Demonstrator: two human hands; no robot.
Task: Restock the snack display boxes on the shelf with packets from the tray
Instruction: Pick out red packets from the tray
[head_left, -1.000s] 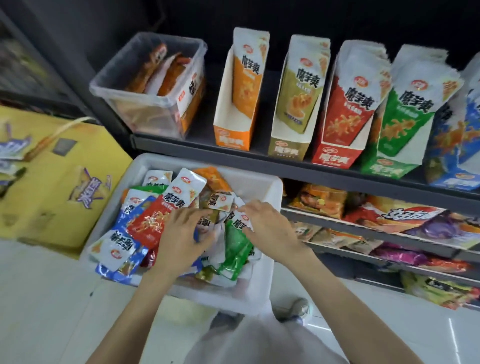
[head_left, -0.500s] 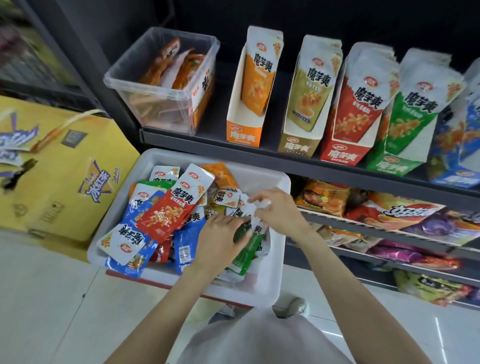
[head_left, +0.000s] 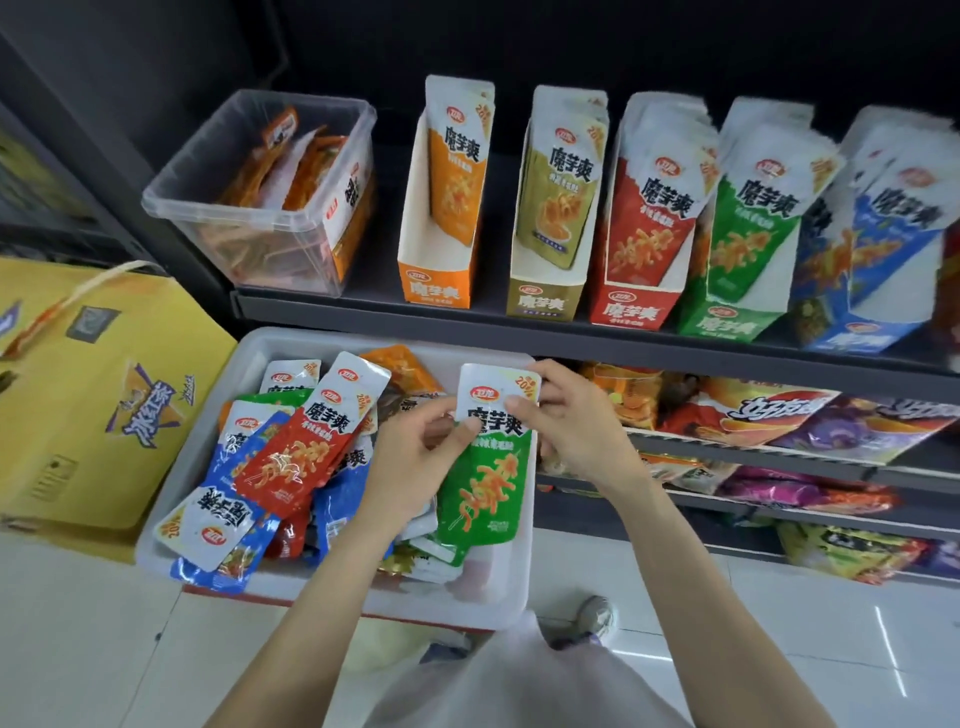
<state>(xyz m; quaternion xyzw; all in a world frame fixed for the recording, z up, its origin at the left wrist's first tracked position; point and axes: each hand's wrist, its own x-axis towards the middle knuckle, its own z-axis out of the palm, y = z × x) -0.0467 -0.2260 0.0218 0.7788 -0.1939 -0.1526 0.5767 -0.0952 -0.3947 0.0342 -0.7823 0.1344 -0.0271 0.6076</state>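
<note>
Both hands hold one green-and-white foil snack packet (head_left: 488, 457) upright above the right side of the white plastic tray (head_left: 498, 597). The left hand (head_left: 415, 462) pinches its left edge between thumb and fingers; the right hand (head_left: 576, 431) grips its top right corner, thumb on the front. The packet carries a red oval logo, a yellow "20%" corner badge and bold black characters reading 魔芋爽; the smaller line beneath them is too fine to read.

The tray, below the dark metal shelf (head_left: 519, 332), is heaped with loose packets of the same brand: a red one (head_left: 301, 447) on top, blue ones (head_left: 228, 540) at the near left, an orange one (head_left: 395, 364) at the back. Those underneath are largely covered.

On the shelf stand five cardboard display boxes printed 魔芋爽: orange (head_left: 436, 280), olive (head_left: 545, 296), red (head_left: 634, 306), green (head_left: 727, 322) and blue (head_left: 862, 332). The orange and olive boxes show few packets at the front, the other three are packed tight. The blue box is blurred and its label is partly unreadable. A clear plastic tub (head_left: 270, 208) of orange packets sits at the shelf's left end; its label is turned away.

A yellow carton (head_left: 93, 395) with purple lettering stands on the floor to the left, cut off by the edge.
</note>
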